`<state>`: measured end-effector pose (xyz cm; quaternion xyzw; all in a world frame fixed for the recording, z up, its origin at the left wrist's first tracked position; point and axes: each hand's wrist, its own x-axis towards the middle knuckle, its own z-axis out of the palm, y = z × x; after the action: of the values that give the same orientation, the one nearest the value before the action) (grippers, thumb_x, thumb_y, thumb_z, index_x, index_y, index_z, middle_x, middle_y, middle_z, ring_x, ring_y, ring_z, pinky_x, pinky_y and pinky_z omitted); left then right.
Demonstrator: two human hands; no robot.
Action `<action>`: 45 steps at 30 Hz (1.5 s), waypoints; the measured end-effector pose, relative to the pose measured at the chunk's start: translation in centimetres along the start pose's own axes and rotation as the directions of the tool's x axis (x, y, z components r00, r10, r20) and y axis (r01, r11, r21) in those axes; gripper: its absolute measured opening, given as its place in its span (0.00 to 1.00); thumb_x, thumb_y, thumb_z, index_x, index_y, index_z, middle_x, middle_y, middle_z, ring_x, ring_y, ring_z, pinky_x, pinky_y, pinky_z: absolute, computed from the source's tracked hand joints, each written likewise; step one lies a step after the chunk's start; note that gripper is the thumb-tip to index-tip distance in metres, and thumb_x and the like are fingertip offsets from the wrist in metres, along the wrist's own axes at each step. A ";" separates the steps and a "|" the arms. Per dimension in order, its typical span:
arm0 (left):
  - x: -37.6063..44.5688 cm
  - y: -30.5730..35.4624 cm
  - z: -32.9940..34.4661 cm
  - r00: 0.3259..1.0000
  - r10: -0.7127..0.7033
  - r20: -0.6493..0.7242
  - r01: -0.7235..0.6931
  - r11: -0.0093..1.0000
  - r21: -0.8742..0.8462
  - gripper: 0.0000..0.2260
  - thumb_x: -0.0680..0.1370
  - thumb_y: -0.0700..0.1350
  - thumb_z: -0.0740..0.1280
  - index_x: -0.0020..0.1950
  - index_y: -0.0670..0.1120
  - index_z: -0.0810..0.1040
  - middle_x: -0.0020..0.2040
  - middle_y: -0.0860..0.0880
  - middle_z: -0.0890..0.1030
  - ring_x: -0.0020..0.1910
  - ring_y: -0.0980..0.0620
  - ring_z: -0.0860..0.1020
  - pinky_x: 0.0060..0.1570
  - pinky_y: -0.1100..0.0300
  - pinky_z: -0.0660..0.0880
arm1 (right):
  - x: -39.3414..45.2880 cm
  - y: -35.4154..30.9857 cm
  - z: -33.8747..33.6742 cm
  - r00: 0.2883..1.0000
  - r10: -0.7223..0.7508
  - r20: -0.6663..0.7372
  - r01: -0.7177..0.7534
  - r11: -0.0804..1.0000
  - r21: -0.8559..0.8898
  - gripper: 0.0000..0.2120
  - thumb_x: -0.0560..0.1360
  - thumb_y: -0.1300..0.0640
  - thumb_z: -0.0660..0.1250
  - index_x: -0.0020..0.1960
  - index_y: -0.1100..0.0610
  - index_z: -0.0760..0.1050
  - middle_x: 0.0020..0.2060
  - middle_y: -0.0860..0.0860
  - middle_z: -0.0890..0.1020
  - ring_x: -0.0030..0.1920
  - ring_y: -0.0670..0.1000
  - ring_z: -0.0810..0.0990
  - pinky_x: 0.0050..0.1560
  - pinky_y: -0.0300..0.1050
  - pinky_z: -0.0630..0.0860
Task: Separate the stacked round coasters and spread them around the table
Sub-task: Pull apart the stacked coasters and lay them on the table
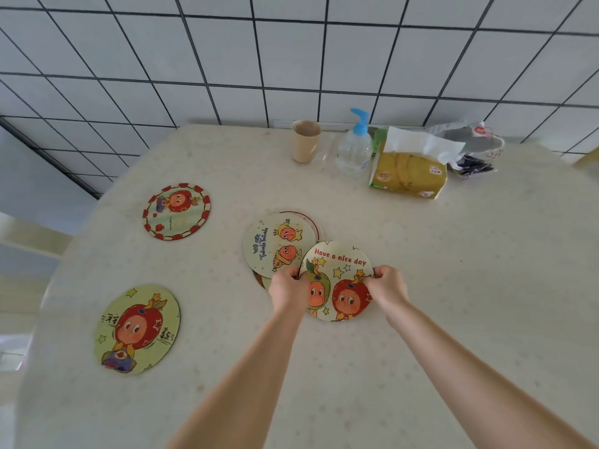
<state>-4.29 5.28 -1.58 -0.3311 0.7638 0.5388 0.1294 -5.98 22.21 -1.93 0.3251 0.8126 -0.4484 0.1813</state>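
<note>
A person's two bare hands grip the "Have a nice day" coaster (338,280) at the middle of a pale speckled table (453,286). The left hand (288,286) pinches its left rim and the right hand (387,286) pinches its right rim, fingers curled closed on the edge at both sides. The coaster sits at the near right of what remains of the stack, overlapping the "We are" coaster (275,244), under which the rims of at least one or two more discs show at the far right and near left.

Two coasters already lie alone on the left side of the table, well apart from each other: a red-bordered coaster (176,211) farther away and a large apple-face coaster (137,328) nearer. The job looks partly done, with this coaster being drawn off the pile.

Along the far edge, by the tiled wall (291,59), stand a beige cup (305,140), a pump bottle (355,147), a tissue pack (408,171) and a bowl (486,147).

The next move seems to call for carrying the held disc clear of the pile, likely to the open right half of the table, without dragging those beneath.
</note>
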 end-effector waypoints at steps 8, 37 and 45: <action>-0.7 0.1 0.1 0.993 -0.094 -0.075 0.083 0.987 -0.139 0.06 0.72 0.40 0.65 0.42 0.41 0.81 0.37 0.47 0.83 0.35 0.47 0.78 0.36 0.55 0.78 | 0.6 0.3 -0.1 0.998 -0.031 0.063 0.029 0.999 0.043 0.07 0.72 0.62 0.66 0.48 0.59 0.80 0.45 0.58 0.85 0.42 0.55 0.80 0.41 0.47 0.76; -12.7 -19.9 -22.0 0.974 -0.157 -0.166 0.129 0.977 -0.170 0.05 0.70 0.39 0.68 0.38 0.46 0.83 0.38 0.45 0.85 0.43 0.43 0.84 0.46 0.44 0.82 | -27.6 11.3 14.8 0.932 0.044 0.360 -0.136 0.963 0.235 0.07 0.69 0.68 0.67 0.40 0.56 0.78 0.44 0.58 0.85 0.47 0.59 0.85 0.52 0.60 0.83; -13.0 -20.8 -23.3 0.989 -0.109 -0.103 0.093 0.985 -0.142 0.04 0.71 0.41 0.68 0.42 0.48 0.82 0.40 0.47 0.85 0.42 0.47 0.83 0.40 0.54 0.81 | -28.3 11.7 15.6 0.960 0.046 0.275 -0.095 0.981 0.169 0.04 0.69 0.65 0.68 0.40 0.58 0.81 0.44 0.58 0.86 0.48 0.58 0.84 0.52 0.56 0.82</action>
<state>22.50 -15.30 -0.70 -0.4069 0.7132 0.5634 0.0910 22.62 3.18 -0.81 0.3050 0.7243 -0.5535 0.2758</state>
